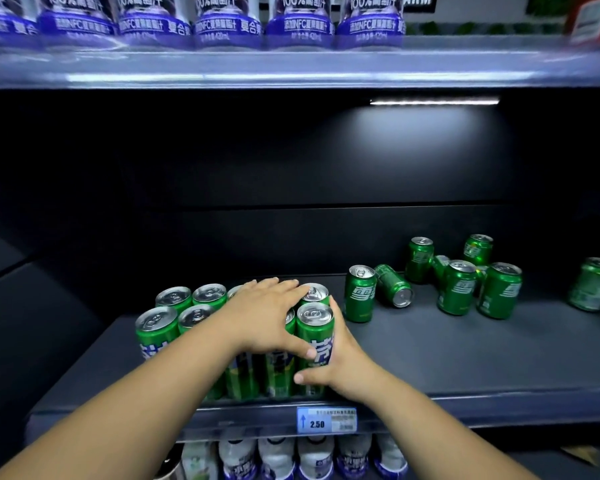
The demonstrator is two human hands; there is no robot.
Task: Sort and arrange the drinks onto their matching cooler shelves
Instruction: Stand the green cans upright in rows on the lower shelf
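- The left hand (267,313) lay flat, fingers straight, over the packed green cans (174,299) at the front of the shelf (447,358).
- The right hand (343,368) gripped the front-right can (314,327) — thumb across its label.
- Loose cans (458,287) stood further right, one tipped over.

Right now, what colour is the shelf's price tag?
The price tag is blue and white, clearest in the head view.

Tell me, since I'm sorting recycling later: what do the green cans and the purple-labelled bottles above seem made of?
The green cans: probably aluminium, glossy printed green body, bare silvery lids with pull tabs. The purple-labelled bottles: likely clear plastic under a shiny printed wrap, judging by the translucent bases; too blurred to be sure.
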